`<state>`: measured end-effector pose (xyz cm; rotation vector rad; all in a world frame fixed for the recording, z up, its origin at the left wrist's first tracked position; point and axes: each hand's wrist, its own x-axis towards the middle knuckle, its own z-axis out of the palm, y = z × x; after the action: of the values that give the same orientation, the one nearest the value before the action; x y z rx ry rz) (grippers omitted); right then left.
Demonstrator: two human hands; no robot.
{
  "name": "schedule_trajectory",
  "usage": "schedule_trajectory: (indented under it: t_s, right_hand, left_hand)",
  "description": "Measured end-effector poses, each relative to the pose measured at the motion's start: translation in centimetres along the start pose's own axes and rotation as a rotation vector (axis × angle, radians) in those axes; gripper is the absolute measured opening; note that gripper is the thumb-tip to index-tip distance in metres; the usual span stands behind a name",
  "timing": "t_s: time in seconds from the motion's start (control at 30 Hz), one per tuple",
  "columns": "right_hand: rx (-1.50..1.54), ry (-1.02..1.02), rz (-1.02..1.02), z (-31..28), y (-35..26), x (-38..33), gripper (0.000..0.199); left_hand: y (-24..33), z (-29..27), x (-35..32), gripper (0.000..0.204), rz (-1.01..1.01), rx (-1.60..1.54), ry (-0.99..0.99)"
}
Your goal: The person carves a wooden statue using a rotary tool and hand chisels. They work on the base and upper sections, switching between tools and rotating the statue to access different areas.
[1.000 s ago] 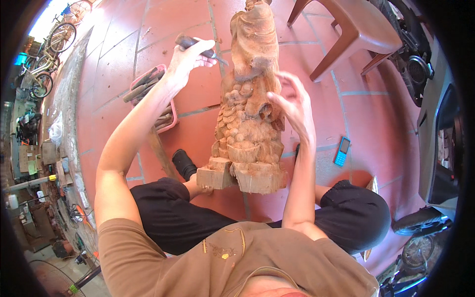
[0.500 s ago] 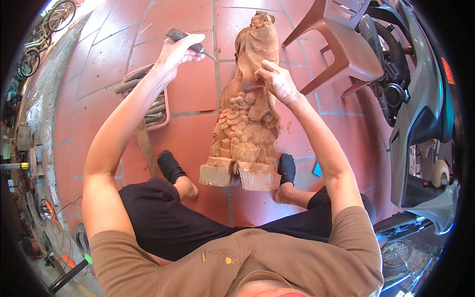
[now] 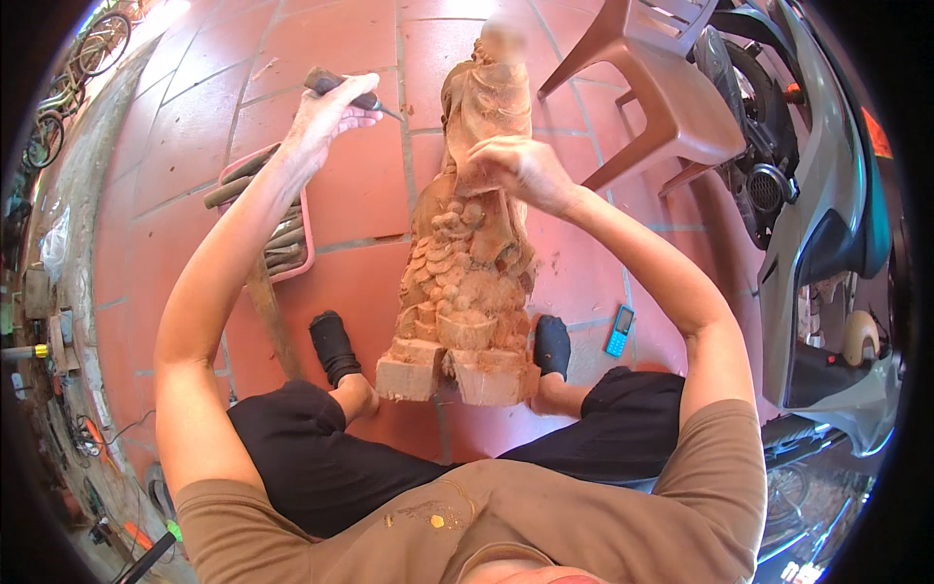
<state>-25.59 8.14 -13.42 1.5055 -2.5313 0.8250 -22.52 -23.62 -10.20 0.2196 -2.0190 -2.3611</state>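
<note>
A carved wooden statue lies lengthwise on the floor between my feet, its flat-cut base towards me and its far end blurred. My left hand is closed round the dark handle of a thin chisel. The chisel's narrow metal tip points right, in the air to the left of the statue and apart from it. Over the statue's middle, my right hand is bent down with its fingers curled together against the carved folds. Whatever lies under those fingertips is hidden.
To the left, a pink basket holds several rod-like tools, with a wooden bar beside it. A blue phone lies right of my foot. A brown plastic chair and a motorbike stand at the right.
The view has shifted, so the statue shows lower and further left. My right hand has slid leftward across the carved folds. The left hand keeps its hold on the chisel.
</note>
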Motion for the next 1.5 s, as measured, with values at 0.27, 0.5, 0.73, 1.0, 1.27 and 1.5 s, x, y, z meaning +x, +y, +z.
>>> schedule_trajectory:
  t_s: [0.27,0.5,0.73,1.0,1.27,1.5]
  right_hand:
    - [0.047,0.342,0.327,-0.2,9.1,4.6,0.017]
    - [0.12,0.219,0.296,0.5,13.5,6.6,0.015]
    - [-0.419,0.472,0.108,3.4,12.7,9.2,0.017]
    - [-0.464,0.257,0.508,-1.5,15.5,4.1,0.034]
    - [0.199,0.1,0.561,0.2,10.6,-4.0,0.052]
    - [0.208,0.385,0.481,3.5,8.2,-1.9,0.063]
  left_hand:
    - [-4.5,1.7,2.1,0.028,-0.132,0.032,0.018]
    - [-4.4,1.3,2.2,0.028,-0.135,0.007,0.003]
    - [-4.0,1.4,2.7,0.028,-0.139,0.03,0.036]
    - [-4.1,2.1,3.0,0.026,-0.067,-0.02,-0.005]
    - [-3.7,6.3,5.0,0.028,0.015,-0.038,-0.017]
    - [-5.2,10.2,9.5,0.03,0.141,0.023,0.024]
